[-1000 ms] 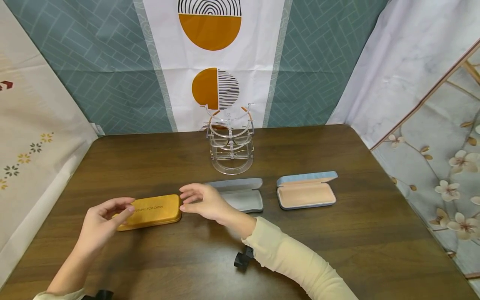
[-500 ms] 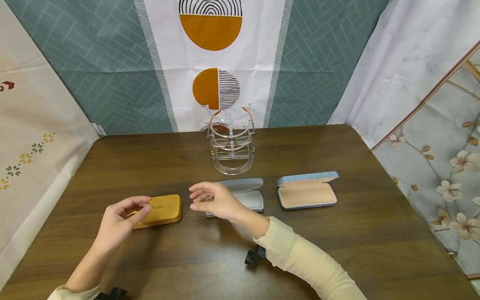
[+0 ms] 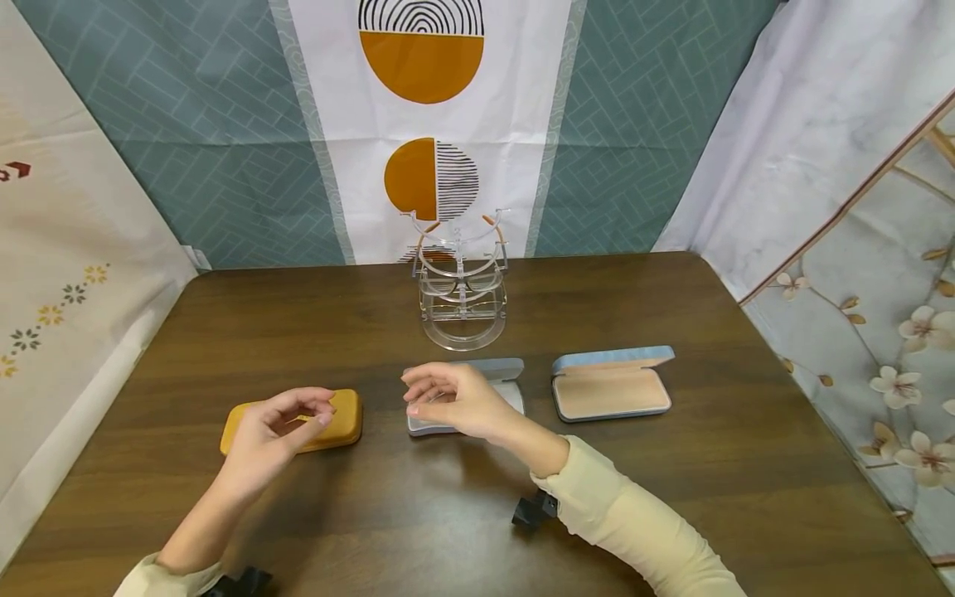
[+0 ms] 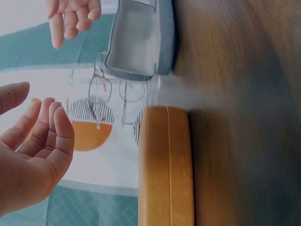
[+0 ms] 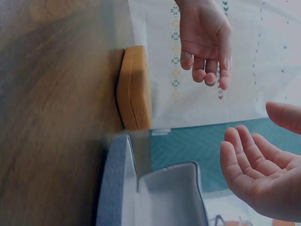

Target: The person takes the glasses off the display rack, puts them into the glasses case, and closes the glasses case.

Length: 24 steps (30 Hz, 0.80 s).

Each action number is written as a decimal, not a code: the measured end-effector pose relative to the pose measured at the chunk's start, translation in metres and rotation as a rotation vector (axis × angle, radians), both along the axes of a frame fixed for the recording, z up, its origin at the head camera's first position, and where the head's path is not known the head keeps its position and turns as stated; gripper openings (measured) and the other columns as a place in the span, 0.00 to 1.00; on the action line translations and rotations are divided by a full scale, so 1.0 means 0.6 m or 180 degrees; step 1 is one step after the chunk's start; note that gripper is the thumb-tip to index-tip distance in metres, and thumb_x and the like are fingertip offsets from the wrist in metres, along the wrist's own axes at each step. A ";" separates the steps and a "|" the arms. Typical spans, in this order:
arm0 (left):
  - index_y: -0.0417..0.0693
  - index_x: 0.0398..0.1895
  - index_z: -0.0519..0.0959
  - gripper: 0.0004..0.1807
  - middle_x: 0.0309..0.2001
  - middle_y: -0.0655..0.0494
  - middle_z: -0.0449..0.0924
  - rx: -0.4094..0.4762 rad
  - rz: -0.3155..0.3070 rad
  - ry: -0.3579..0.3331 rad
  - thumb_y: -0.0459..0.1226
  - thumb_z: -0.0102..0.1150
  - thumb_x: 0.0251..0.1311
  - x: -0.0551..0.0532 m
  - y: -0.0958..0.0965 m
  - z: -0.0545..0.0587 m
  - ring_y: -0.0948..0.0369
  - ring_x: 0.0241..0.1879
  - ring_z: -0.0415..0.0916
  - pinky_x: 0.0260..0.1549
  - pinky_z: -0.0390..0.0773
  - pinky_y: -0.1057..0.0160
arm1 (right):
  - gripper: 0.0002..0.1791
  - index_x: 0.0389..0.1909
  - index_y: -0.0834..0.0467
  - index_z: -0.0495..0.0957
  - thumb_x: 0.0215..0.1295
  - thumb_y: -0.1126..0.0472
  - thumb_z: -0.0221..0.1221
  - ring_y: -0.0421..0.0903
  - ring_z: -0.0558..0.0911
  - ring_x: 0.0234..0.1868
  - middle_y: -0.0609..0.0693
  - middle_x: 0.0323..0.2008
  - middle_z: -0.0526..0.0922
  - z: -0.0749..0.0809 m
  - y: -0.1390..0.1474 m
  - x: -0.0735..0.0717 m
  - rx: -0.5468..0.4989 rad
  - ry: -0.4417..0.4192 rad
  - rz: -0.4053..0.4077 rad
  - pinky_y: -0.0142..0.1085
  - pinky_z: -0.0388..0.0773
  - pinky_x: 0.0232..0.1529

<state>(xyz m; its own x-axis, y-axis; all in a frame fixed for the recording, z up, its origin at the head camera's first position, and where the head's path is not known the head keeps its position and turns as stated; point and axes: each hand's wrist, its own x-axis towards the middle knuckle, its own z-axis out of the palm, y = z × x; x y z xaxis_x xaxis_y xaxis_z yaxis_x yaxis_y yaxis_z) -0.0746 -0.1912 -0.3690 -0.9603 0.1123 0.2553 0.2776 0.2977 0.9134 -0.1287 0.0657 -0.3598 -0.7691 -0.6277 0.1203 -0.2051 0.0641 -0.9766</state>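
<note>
My left hand (image 3: 272,435) hovers over the front of a closed mustard-yellow glasses case (image 3: 345,417), covering part of it in the head view. Its fingers are loosely bent, with nothing between them. In the left wrist view this case (image 4: 164,165) lies beside the hand (image 4: 40,157), apart from it. My right hand (image 3: 470,404) is held above a grey glasses case (image 3: 510,371) whose lid stands up, and it overlaps the case's left part. Nothing is in the relaxed fingers of that hand (image 5: 261,169) in the right wrist view either.
To the right lies a light-blue glasses case (image 3: 612,394), lid raised, with a peach lining. Behind the cases, a clear acrylic display stand (image 3: 464,338) carries eyeglasses. Patterned curtains border the wooden table (image 3: 731,464) at the back and sides.
Both hands have moved to the right, the left along the yellow case and the right from that case's end to over the grey case. The cases and stand stay in place.
</note>
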 end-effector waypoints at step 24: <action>0.35 0.41 0.78 0.14 0.30 0.52 0.79 0.0333 -0.0564 0.0509 0.19 0.57 0.50 -0.048 0.068 -0.008 0.64 0.32 0.75 0.29 0.76 0.71 | 0.19 0.51 0.67 0.73 0.57 0.68 0.60 0.45 0.78 0.35 0.57 0.36 0.80 0.010 0.082 -0.021 0.0197 0.0160 -0.0364 0.32 0.73 0.33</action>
